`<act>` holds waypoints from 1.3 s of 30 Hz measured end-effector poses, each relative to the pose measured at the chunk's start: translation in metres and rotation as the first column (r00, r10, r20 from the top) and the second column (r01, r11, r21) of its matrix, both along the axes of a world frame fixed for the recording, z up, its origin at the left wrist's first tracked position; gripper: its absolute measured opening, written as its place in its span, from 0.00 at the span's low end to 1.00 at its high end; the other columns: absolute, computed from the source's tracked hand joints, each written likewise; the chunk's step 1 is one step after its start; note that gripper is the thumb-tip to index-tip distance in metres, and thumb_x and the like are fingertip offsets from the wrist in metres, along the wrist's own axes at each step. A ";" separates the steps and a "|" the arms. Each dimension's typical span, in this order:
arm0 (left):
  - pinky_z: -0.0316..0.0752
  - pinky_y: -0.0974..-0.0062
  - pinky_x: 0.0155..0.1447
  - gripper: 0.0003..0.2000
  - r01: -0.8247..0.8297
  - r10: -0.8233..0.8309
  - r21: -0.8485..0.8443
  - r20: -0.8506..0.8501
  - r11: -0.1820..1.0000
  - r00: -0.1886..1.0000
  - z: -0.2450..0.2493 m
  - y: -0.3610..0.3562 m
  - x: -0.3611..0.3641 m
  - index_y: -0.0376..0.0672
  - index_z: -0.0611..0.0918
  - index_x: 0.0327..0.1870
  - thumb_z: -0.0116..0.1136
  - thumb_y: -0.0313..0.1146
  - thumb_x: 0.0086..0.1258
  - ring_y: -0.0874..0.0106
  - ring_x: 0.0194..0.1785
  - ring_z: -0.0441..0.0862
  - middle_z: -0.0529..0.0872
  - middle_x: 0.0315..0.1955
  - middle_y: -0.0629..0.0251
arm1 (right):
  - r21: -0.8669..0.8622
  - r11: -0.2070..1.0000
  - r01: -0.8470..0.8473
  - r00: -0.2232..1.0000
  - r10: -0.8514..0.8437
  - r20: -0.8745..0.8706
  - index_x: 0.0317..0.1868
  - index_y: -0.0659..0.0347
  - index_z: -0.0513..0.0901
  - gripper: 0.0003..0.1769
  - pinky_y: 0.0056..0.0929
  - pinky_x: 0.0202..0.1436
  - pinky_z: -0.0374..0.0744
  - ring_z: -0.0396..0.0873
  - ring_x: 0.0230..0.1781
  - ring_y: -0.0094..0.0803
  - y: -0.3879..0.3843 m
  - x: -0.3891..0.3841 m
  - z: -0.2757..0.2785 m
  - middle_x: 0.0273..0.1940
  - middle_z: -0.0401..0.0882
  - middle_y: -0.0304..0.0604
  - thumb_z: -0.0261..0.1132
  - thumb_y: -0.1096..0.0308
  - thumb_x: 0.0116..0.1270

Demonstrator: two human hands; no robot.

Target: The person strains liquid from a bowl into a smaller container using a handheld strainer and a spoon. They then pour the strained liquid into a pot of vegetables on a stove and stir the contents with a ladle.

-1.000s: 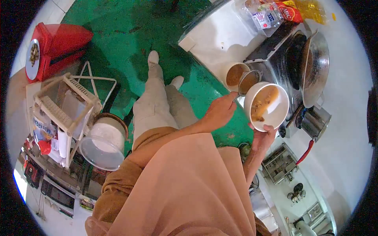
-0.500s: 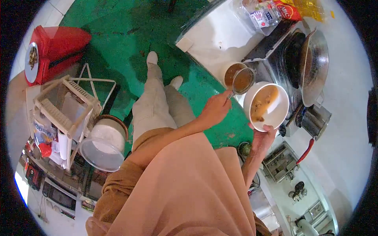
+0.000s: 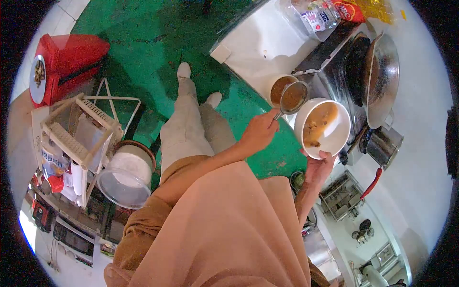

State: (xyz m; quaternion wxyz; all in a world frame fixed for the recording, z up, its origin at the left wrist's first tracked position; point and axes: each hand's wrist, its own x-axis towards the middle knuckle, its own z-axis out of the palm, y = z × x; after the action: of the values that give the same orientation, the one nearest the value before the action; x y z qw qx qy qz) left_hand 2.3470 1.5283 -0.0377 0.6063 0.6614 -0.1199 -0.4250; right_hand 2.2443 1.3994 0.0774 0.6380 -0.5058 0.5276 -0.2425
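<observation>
The left grip (image 3: 260, 131) is clenched around the thin handle of a small metal strainer (image 3: 293, 96). The handle runs up and away from the knuckles, so the strainer's round head sits just beyond the fingers on the counter side. The head looks brown inside. It hangs partly over a cup (image 3: 278, 90) of brown liquid, and I cannot tell whether the two touch. The cup stands at the near edge of the white counter (image 3: 258, 48), just beside the near corner of the stove (image 3: 334, 57).

The right grip (image 3: 318, 167) grasps a white bowl (image 3: 321, 128) from below, with the thumb hooked over the rim nearest the person. The bowl sits directly above that grip, off the counter's near edge and in front of the stove. It is tilted a little and holds brown broth with pale pieces in it. The strainer's head is just beside the bowl's far-left rim, between the bowl and the cup.

A steel wok (image 3: 380, 79) rests on the stove beyond the bowl. A small steel pot (image 3: 385, 143) with a red handle stands to the right of the bowl. Packets lie at the counter's far end. Below the counter is a green floor (image 3: 143, 43), where the person's legs stand.
</observation>
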 end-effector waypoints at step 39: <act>0.73 0.67 0.30 0.18 -0.012 0.012 0.006 -0.083 1.000 0.996 -0.011 0.005 0.002 0.39 0.75 0.55 0.46 0.31 0.64 0.66 0.22 0.78 0.84 0.24 0.59 | 0.000 1.000 0.003 1.000 -0.003 0.004 0.65 0.56 0.57 0.40 0.43 0.28 0.83 0.75 0.50 0.52 0.006 -0.007 -0.017 0.59 0.65 0.53 0.56 0.73 0.47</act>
State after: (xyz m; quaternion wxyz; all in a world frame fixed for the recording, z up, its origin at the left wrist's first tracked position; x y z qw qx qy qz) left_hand 2.3488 1.5338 -0.0489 0.6114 0.6456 -0.0893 -0.4488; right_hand 2.2377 1.4054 0.0604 0.6388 -0.5043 0.5272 -0.2444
